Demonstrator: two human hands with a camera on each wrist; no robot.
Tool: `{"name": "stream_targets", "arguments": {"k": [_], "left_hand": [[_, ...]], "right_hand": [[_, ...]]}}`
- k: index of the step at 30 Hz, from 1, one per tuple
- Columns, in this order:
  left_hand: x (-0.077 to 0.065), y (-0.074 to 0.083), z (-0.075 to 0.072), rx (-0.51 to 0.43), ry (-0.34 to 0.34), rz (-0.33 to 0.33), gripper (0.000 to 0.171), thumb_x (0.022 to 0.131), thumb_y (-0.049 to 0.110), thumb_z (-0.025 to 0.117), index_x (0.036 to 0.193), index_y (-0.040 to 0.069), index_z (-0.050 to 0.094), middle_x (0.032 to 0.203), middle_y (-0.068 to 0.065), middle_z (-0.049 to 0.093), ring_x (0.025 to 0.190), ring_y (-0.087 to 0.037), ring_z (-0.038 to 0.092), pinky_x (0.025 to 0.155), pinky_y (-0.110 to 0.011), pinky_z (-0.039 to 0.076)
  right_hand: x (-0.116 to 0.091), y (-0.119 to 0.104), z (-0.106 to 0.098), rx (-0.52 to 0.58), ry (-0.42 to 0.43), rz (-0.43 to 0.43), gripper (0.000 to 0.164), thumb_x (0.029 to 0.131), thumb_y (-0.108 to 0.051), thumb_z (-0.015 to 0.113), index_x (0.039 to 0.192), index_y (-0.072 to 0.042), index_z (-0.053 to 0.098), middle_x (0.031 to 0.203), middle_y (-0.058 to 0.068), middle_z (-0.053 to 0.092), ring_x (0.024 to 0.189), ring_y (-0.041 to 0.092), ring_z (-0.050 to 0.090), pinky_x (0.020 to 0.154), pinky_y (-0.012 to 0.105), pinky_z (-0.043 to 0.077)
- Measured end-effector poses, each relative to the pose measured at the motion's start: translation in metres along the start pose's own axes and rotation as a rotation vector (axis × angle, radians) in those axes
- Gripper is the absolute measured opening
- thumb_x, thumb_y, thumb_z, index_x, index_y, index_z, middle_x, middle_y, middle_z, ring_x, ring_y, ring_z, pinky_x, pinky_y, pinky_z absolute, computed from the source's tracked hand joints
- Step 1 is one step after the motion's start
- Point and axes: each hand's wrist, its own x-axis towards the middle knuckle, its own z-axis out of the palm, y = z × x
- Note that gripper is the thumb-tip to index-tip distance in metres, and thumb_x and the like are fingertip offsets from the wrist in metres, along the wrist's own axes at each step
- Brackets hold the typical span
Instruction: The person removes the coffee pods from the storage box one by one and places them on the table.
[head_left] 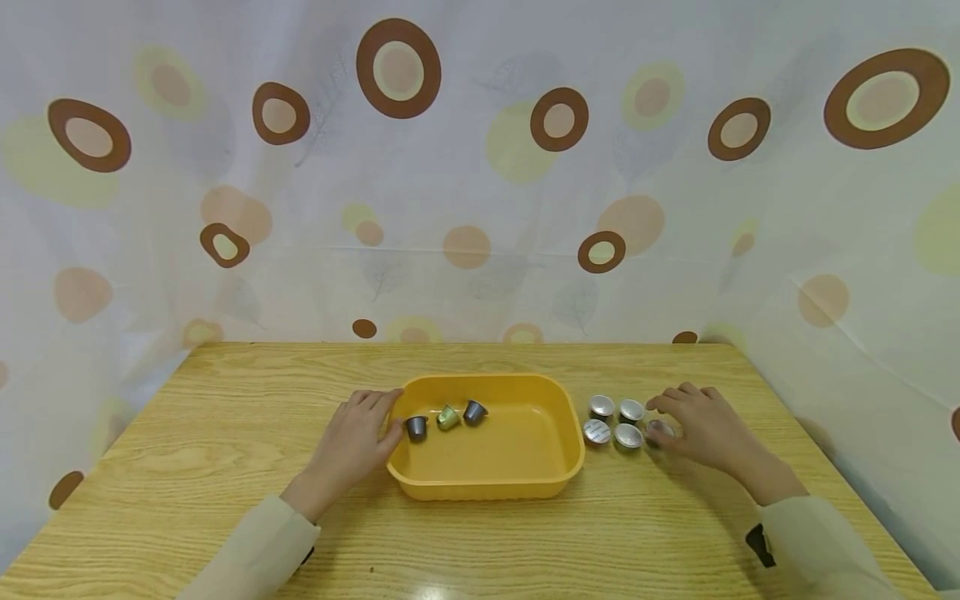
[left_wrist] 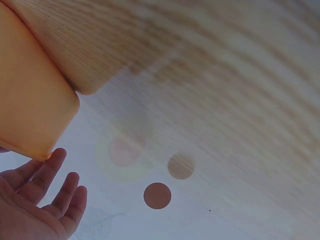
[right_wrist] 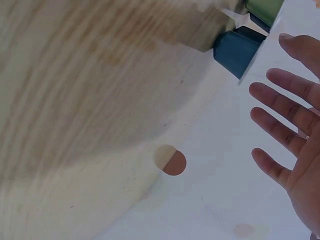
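A yellow plastic tub (head_left: 487, 492) stands on the table. My left hand (head_left: 360, 429) grips its left rim, also visible on the tub's corner (left_wrist: 40, 100) in the left wrist view. Inside lie a dark grey coffee capsule (head_left: 416, 428), a green capsule (head_left: 447, 417) and another grey capsule (head_left: 475, 412). Several foil-topped capsules (head_left: 628, 436) stand lid up to the right of the tub. Over the rightmost capsule (head_left: 660, 430) hovers my right hand (head_left: 697, 425), fingers spread. In the right wrist view, a dark blue capsule (right_wrist: 237, 52) sits just beyond the fingertips, apart from them.
The wooden table (head_left: 480, 550) reaches back to a patterned cloth (head_left: 465, 183) that hangs behind it and along both sides. A green capsule (right_wrist: 267, 11) shows at the top of the right wrist view.
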Motion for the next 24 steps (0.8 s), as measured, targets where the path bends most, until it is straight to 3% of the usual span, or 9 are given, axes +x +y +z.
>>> {"name": "stream_targets", "arguments": {"k": [24], "left_hand": [[0.0,0.0,0.0,0.001,0.018,0.008,0.041,0.089,0.026,0.052,0.126,0.009,0.054,0.111,-0.004,0.064,0.106,-0.023,0.053,0.085,-0.041,0.046]], "right_hand": [[0.037,-0.028,-0.001,-0.015,0.152,-0.181,0.032,0.077,-0.028,0.069,0.103,-0.009,0.065,0.099,0.004,0.065,0.092,0.024,0.059,0.08,0.048,0.045]]}}
